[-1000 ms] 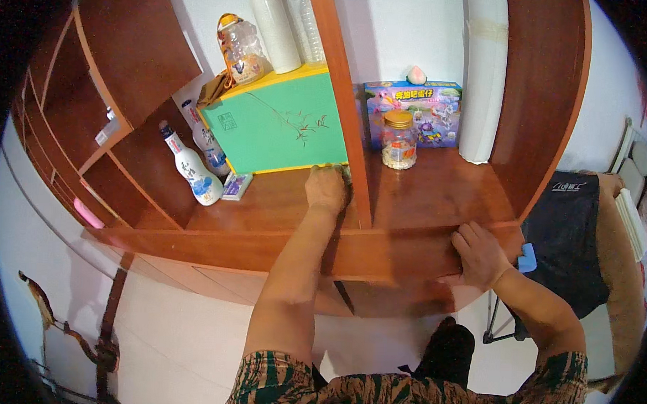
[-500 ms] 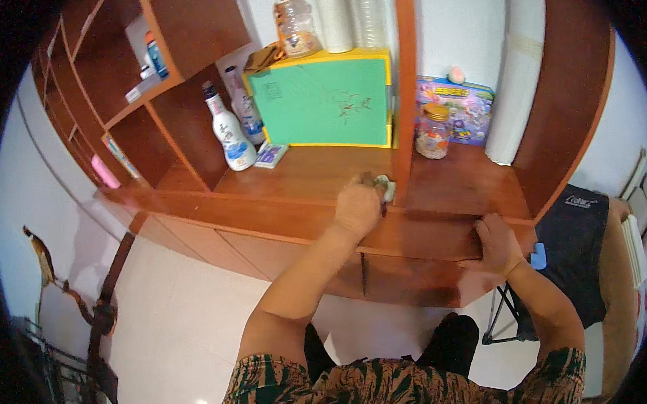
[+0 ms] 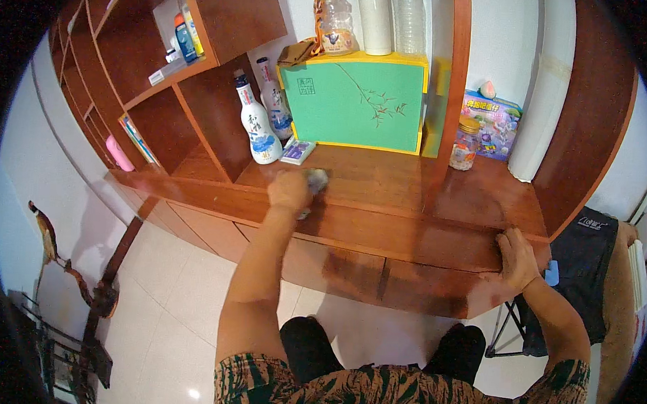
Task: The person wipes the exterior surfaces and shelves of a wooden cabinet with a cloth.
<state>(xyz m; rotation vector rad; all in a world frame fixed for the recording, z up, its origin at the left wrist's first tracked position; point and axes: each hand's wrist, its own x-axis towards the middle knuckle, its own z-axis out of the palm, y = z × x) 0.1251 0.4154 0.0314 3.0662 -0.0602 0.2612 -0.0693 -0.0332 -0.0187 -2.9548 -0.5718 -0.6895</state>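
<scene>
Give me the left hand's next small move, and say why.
Probably slide the left hand and the pale, crumpled bundle it holds rightward along the shelf: the white bottle and small flat box are just beyond the hand, while the stretch before the green panel offers more room.

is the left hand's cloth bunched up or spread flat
Bunched up, it seems: small bits of the cloth poke out beside the left hand; blur hides its folds.

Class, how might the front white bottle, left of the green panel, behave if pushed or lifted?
The front white bottle could tip if pushed near its top, being tall and slender. Laid down, it would probably roll, since its body looks round. Its smooth-looking surface might prove slippery.
</scene>
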